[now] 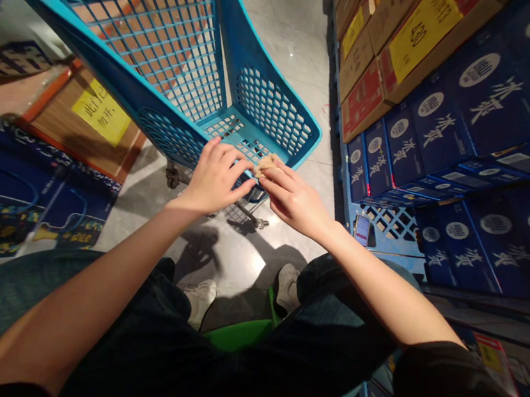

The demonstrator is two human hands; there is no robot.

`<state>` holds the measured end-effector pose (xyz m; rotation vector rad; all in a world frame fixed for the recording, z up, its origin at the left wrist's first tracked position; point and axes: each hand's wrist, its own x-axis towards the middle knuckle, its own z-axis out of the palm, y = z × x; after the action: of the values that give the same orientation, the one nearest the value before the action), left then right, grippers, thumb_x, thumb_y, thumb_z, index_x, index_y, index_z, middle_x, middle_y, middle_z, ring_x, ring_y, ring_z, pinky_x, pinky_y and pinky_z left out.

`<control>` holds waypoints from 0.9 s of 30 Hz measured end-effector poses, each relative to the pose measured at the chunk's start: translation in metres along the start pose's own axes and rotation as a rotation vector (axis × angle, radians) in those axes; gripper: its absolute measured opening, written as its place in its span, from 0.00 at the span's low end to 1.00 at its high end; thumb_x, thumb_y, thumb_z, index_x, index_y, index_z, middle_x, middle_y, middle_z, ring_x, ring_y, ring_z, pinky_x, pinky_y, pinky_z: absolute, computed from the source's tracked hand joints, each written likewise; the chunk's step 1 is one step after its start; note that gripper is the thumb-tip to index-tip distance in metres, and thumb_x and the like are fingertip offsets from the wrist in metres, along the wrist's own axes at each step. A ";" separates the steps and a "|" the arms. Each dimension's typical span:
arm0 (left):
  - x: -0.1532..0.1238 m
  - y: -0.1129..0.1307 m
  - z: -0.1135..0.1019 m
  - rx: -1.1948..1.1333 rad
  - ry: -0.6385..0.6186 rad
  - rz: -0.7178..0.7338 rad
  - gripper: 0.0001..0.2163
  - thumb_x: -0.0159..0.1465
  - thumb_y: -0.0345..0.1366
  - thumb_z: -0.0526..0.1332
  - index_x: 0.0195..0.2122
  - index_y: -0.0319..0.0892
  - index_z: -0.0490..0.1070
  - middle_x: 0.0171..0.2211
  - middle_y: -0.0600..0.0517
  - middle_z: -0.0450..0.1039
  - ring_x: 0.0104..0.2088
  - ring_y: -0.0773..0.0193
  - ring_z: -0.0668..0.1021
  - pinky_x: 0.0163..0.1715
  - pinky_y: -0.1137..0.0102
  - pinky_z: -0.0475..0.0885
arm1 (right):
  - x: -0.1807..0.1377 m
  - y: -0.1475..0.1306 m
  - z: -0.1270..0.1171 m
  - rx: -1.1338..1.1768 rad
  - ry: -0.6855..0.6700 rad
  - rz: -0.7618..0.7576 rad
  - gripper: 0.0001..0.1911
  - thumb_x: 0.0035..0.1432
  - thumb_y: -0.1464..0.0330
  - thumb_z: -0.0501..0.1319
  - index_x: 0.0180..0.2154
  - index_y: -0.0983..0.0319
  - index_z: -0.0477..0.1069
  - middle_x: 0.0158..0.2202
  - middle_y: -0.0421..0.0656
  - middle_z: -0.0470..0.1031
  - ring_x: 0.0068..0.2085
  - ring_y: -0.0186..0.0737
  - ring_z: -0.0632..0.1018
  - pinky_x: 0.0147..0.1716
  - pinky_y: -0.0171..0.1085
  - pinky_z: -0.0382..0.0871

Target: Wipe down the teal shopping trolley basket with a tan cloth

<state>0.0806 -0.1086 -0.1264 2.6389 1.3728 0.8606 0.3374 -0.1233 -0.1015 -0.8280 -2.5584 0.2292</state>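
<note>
- From my remote feed, head view: both forearms reach forward from a seated position, and the hands meet at centre frame.
- Left hand [216, 180]: fingers curled, tips pressed against the left edge of a small brown scrap [267, 163]. I read it as pinched on that edge.
- Right hand [294, 199]: thumb and fingers drawn together, clamped on the right side of the same scrap.
- The brown scrap looks crumpled. I cannot tell whether it is paper or card. It is held in the air between the two hands, just in front of the low near end of a blue plastic cart [267, 105].
- The cart has mesh walls and stands on grey floor tiles [291, 21]. One caster shows beneath it.
- To the right are stacked dark blue boxes [447, 131] with white round marks, and brown cartons [388, 20] stand above them, one bearing a yellow label [424, 25].
- A phone [361, 230] leans upright against a blue pallet [392, 224], near the right wrist.
- Below, dark trousers, two pale shoes [199, 297] on the floor, and a green seat edge [239, 334] between the legs.
- At left, a yellow sign [101, 113] lies on a wooden surface.
</note>
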 end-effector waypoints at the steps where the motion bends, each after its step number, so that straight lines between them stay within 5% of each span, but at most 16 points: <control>1: 0.000 0.000 0.000 -0.002 -0.002 -0.001 0.16 0.71 0.44 0.60 0.54 0.45 0.81 0.53 0.41 0.77 0.61 0.39 0.75 0.72 0.29 0.58 | 0.001 -0.001 0.000 0.009 -0.010 -0.005 0.24 0.74 0.71 0.55 0.68 0.60 0.72 0.68 0.53 0.76 0.76 0.52 0.68 0.76 0.61 0.67; 8: 0.000 0.000 -0.001 0.005 0.009 0.012 0.16 0.71 0.44 0.60 0.54 0.47 0.81 0.52 0.43 0.77 0.61 0.40 0.75 0.73 0.31 0.57 | 0.000 0.043 -0.008 -0.035 0.070 0.100 0.22 0.73 0.71 0.56 0.63 0.58 0.77 0.66 0.52 0.77 0.73 0.54 0.72 0.76 0.63 0.66; 17: 0.000 0.000 0.000 0.024 0.015 0.016 0.16 0.73 0.45 0.59 0.53 0.46 0.80 0.52 0.42 0.77 0.60 0.40 0.75 0.72 0.31 0.60 | -0.001 -0.005 0.001 -0.018 -0.002 -0.005 0.24 0.75 0.71 0.56 0.67 0.62 0.72 0.68 0.53 0.75 0.77 0.53 0.67 0.76 0.59 0.67; 24: 0.001 0.000 -0.001 0.001 0.006 0.009 0.15 0.71 0.44 0.60 0.53 0.46 0.81 0.51 0.43 0.77 0.60 0.40 0.75 0.73 0.31 0.58 | 0.000 0.042 -0.010 -0.106 0.068 0.086 0.21 0.72 0.73 0.57 0.61 0.61 0.78 0.65 0.52 0.78 0.71 0.56 0.74 0.75 0.62 0.69; 27: 0.001 0.000 0.000 -0.007 0.005 0.011 0.16 0.71 0.43 0.60 0.53 0.45 0.81 0.52 0.42 0.77 0.61 0.39 0.75 0.73 0.30 0.57 | -0.002 0.039 -0.007 -0.130 0.091 0.087 0.22 0.71 0.75 0.56 0.61 0.62 0.78 0.65 0.52 0.78 0.73 0.56 0.72 0.74 0.61 0.70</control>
<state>0.0807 -0.1078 -0.1256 2.6429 1.3555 0.8730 0.3617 -0.0926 -0.1073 -0.9761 -2.4758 0.0500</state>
